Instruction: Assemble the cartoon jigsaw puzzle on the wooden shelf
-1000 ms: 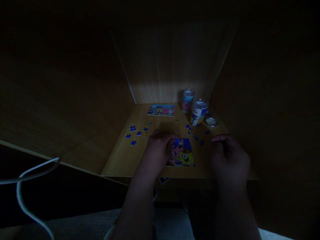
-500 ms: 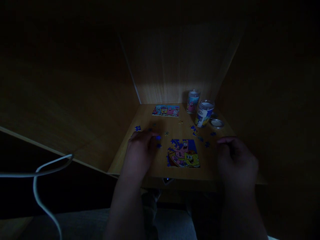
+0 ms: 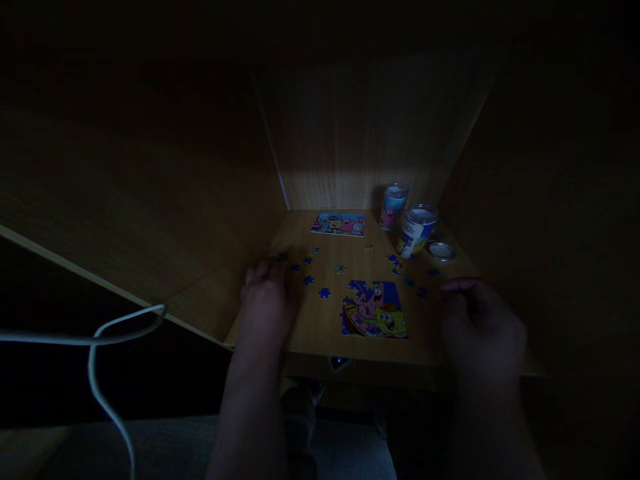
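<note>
A partly assembled cartoon puzzle point(image 3: 375, 312) lies near the front edge of a small wooden desk point(image 3: 320, 327). Several loose blue puzzle pieces point(image 3: 325, 292) are scattered to its left and upper right. My left hand point(image 3: 265, 300) rests on the desk at the left, fingers curled down over the loose pieces near the corner; what is under them is hidden in the dark. My right hand point(image 3: 480, 327) hovers at the right of the puzzle with fingers curled in a loose pinch, and I cannot make out anything in it.
A finished small picture card point(image 3: 339, 224) lies at the back. Two printed cans point(image 3: 395, 207) point(image 3: 417, 231) and a round lid point(image 3: 441, 251) stand at the back right. Wooden walls enclose the desk on three sides. A white cable point(image 3: 100, 373) hangs at the left.
My left hand has slid left from the puzzle's edge to the loose blue pieces at the desk's left side. The right hand stayed beside the puzzle. The view shifted slightly.
</note>
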The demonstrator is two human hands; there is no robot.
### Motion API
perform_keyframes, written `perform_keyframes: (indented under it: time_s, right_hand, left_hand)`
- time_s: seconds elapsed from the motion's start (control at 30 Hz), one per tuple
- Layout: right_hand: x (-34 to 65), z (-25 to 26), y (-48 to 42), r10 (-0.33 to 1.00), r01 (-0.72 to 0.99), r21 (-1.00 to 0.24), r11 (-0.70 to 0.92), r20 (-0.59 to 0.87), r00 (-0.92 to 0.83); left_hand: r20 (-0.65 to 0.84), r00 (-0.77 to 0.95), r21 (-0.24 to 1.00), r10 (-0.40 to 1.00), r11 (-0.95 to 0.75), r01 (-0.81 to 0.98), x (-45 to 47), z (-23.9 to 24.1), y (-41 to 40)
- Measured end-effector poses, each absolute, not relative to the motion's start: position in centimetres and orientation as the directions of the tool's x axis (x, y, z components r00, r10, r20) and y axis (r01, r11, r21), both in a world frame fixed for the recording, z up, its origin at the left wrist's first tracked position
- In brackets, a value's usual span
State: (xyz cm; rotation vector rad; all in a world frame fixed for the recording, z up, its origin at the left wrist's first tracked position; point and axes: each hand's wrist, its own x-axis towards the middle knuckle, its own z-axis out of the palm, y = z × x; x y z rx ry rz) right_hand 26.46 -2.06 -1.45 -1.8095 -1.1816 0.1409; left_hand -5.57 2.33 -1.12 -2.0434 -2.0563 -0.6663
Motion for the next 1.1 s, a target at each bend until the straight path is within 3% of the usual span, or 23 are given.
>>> perform_keyframes:
  time_s: [0.2,0.8,1.1]
  right_hand:
    - [26.5,-1.6,-2.1,0.763,0.648,-0.756,-0.088,0.367,0.532]
    - [26.6,-1.6,-1.9,0.770,0.656,-0.750,-0.090,0.365,0.523]
    - [26.5,-1.5,-2.0,0.768,0.644,-0.760,-0.086,0.361,0.528]
  left_hand:
    - [0.352,-0.046,0.146,0.935,-0.006,0.989,-5.8,-1.4,2.3]
    - [0.289,-0.055,0.180,0.956,0.002,0.984,-5.0,-0.8,2.3]
    - [0.481,-0.161,0.314,0.862,0.002,0.949,-6.3,-1.0,2.8]
